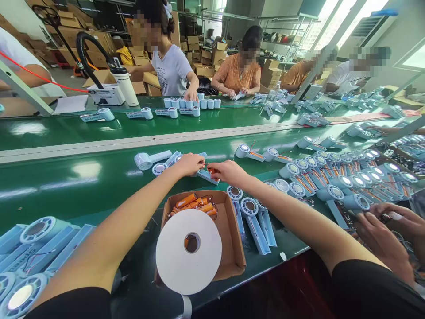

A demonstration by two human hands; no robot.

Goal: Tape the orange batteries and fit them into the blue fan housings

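Both arms reach out over the green belt, the hands nearly meeting. My left hand (190,165) is closed in a pinch, but what its fingertips hold is too small to make out. In my right hand (230,172) is an orange battery (211,169), mostly hidden by the fingers. Just beneath the hands lies a light-blue fan handle (208,176). Beside my left wrist are another fan housing (160,169) and a fan lying on its side (143,161). Nearer me, a cardboard box (237,254) holds several orange batteries (191,201) with wires, and a white tape roll (172,270) leans over it.
Open fan housings (250,207) lie right of the box. Many fans with batteries (327,170) fill the right side, where a co-worker's hands (385,235) work. More housings (36,248) are stacked at lower left. Across the pale divider (133,142), several people sit at another belt.
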